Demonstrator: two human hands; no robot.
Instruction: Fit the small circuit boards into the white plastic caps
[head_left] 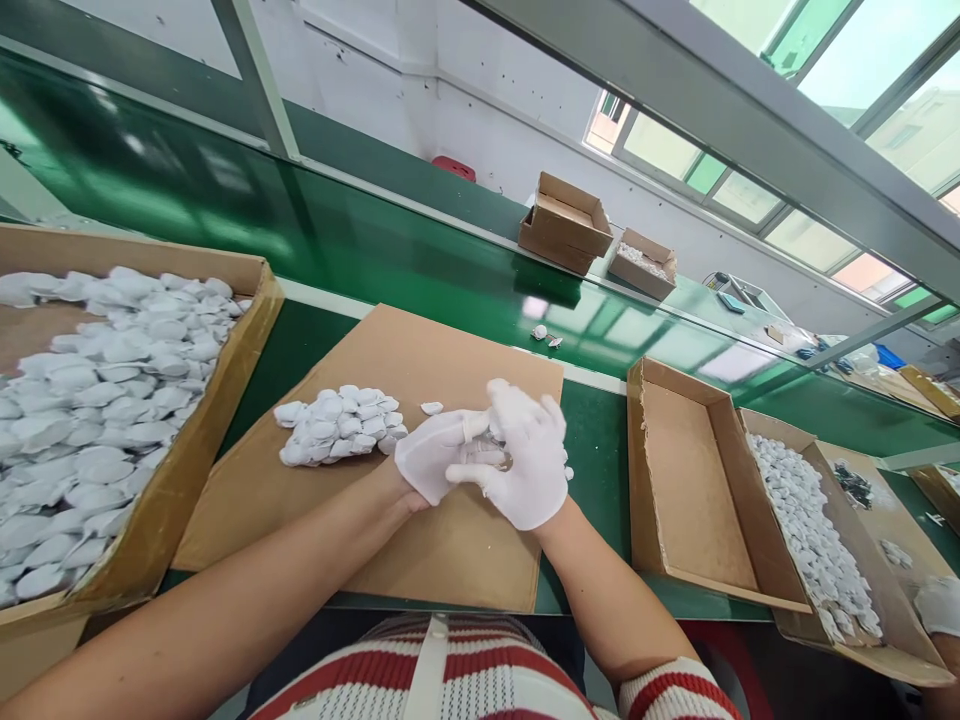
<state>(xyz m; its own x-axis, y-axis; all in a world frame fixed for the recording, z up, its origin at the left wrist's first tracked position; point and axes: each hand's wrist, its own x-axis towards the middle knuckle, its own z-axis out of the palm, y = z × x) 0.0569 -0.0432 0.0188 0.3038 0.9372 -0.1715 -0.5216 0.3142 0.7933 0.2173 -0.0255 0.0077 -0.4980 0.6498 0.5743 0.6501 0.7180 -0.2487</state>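
Observation:
My left hand and my right hand, both in white gloves, meet above a brown cardboard sheet. The left fingers reach under the right palm and are closed around something small, mostly hidden; only a greyish, shiny bit shows between the gloves. My right hand bends over it from above, with the thumb stretched toward the left hand and the fingers curled around the same spot. Beside my left wrist lies a pile of small white rounded pieces. One loose white piece sits just behind the left hand.
A large cardboard box of white pieces stands at left. To the right are a shallow cardboard tray and another box of white pieces. Another person's gloved hand shows at far right. Smaller boxes stand behind.

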